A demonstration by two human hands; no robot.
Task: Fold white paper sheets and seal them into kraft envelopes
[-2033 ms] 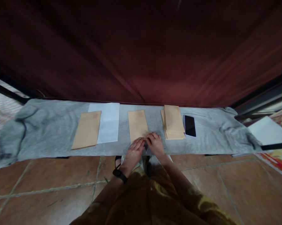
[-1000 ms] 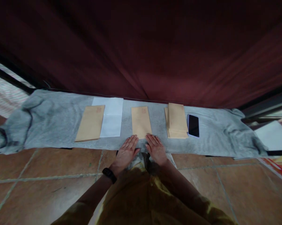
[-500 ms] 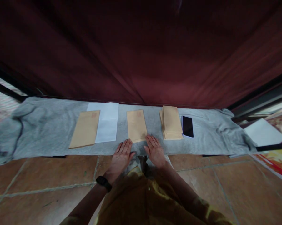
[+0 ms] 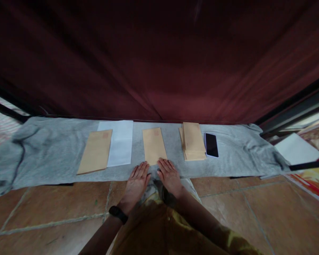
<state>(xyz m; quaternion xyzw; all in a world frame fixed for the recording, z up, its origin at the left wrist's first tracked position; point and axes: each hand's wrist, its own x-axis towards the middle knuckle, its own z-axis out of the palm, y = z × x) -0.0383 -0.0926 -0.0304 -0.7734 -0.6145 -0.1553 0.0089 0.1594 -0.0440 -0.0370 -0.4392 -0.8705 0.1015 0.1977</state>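
Note:
A brown paper envelope [image 4: 153, 143] with a reddish mark near its top right lies flat in front of me on a grey cloth. At its lower left corner rests my left hand [image 4: 138, 179], fingers stretched out flat. My right hand [image 4: 171, 177] lies flat too, its fingertips over the envelope's lower right edge. Neither hand grasps anything. To the left, another brown envelope [image 4: 96, 150] partly covers white paper sheets [image 4: 122, 141]. On the right is a stack of brown envelopes [image 4: 193, 138], its edges slightly uneven.
A smartphone [image 4: 212, 145] with a dark screen lies right of the stack. The grey cloth [image 4: 236, 152] covers a narrow long surface, backed by a dark red curtain [image 4: 159, 71]. Tiled floor [image 4: 69, 205] shows below. A white sheet [image 4: 297, 149] is at the far right.
My right hand has shifted left along the envelope's lower edge, its fingers now further over the corner. My left hand stays at the left corner. The view has tilted slightly.

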